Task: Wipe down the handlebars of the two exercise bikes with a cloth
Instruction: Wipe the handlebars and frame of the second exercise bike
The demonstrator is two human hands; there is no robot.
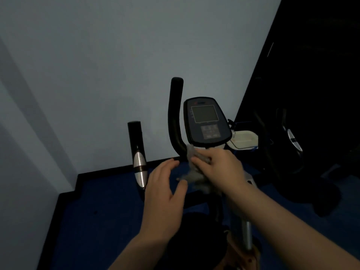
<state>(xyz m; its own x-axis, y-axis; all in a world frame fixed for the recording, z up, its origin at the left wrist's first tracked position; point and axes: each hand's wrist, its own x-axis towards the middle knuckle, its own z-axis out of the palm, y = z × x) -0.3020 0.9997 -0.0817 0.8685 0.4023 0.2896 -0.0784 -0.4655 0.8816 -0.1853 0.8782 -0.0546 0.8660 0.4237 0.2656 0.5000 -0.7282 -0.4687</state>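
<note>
An exercise bike stands in front of me with a dark console [206,121] and a black curved handlebar [175,117] rising on its left. A second black grip with a silver sensor [139,162] stands further left. My right hand [220,166] grips a grey cloth [194,170] bunched at the base of the curved handlebar, just under the console. My left hand [165,191] hovers beside the cloth with relaxed fingers, its fingertips near the cloth's lower edge. A second bike [292,141] stands dim at the right.
A pale wall fills the background, with a black skirting board above the blue floor [101,211]. A white container [243,139] sits behind the console. The bike's silver post [246,236] runs down under my right arm. The right side is very dark.
</note>
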